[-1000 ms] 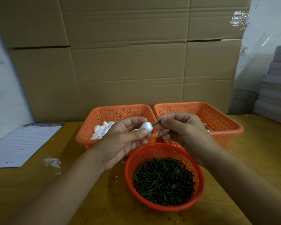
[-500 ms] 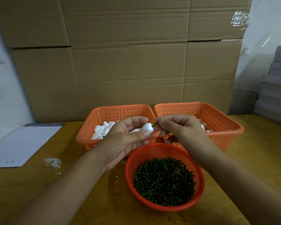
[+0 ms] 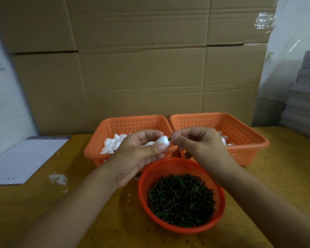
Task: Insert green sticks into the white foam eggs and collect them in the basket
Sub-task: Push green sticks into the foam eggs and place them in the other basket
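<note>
**Inspector:** Now, status of the work, please.

**Me:** Mid-cycle. My left hand [image 3: 140,154] is clamped on one white foam egg [image 3: 162,141] between thumb and fingers, held above the gap between the two rectangular baskets. My right hand [image 3: 195,145] pinches a green stick [image 3: 169,139] whose tip is in the egg's end at its 3 o'clock side. Only a short green stub shows between egg and fingertip, so I judge it nearly seated.

**Inspector:** Done and outstanding?

**Me:** The right basket [image 3: 249,133], at 1 o'clock from the round stick basket [image 3: 220,197], holds a few white pieces, mostly hidden behind my hand; whether they carry sticks I cannot tell. The left basket [image 3: 104,133], at 11 o'clock, has a pile of plain eggs waiting, and the round basket is heaped with sticks. Most of the job remains, by my reckoning.

**Inspector:** Change against a second ago?

**Me:** The visible stick has shortened and my right fingertips have closed up to the egg; the baskets and the lined pad [image 3: 25,158] at 9 o'clock have not moved
</note>
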`<state>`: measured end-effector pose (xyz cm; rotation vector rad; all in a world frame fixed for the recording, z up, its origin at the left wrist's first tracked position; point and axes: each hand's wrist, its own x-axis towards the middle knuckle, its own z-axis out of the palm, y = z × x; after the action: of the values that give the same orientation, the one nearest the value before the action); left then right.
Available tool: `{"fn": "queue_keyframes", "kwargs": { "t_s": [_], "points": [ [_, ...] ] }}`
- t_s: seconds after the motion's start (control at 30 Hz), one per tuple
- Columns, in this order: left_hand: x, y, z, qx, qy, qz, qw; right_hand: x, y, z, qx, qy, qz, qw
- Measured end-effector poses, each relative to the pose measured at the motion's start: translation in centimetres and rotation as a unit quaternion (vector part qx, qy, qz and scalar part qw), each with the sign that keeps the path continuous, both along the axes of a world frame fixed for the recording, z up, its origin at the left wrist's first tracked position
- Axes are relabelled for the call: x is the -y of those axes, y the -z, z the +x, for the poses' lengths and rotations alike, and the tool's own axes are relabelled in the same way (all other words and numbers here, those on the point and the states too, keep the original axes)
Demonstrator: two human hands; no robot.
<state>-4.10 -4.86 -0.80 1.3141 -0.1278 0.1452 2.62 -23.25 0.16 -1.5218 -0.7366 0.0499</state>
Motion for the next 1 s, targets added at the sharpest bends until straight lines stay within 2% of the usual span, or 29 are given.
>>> {"fn": "queue_keyframes", "kwargs": {
  "t_s": [0.47, 0.67, 0.87, 1.0],
  "points": [
    [-0.1, 0.2, 0.1, 0.000, -0.010, -0.003, 1.000, -0.1, 0.1, -0.3, -0.025, -0.012, 0.006, 1.000],
    [-0.2, 0.0, 0.2, 0.022, -0.060, 0.001, 0.998, -0.5, 0.6, 0.1, -0.026, -0.013, -0.018, 0.999],
    [0.4, 0.3, 0.2, 0.029, -0.107, 0.044, 0.993, -1.1, 1.7, -0.1, -0.032, -0.036, -0.072, 0.996],
    [1.0, 0.8, 0.3, 0.009, -0.128, 0.082, 0.988, -1.7, 2.5, -0.5, -0.071, -0.056, -0.089, 0.992]
  ]
}}
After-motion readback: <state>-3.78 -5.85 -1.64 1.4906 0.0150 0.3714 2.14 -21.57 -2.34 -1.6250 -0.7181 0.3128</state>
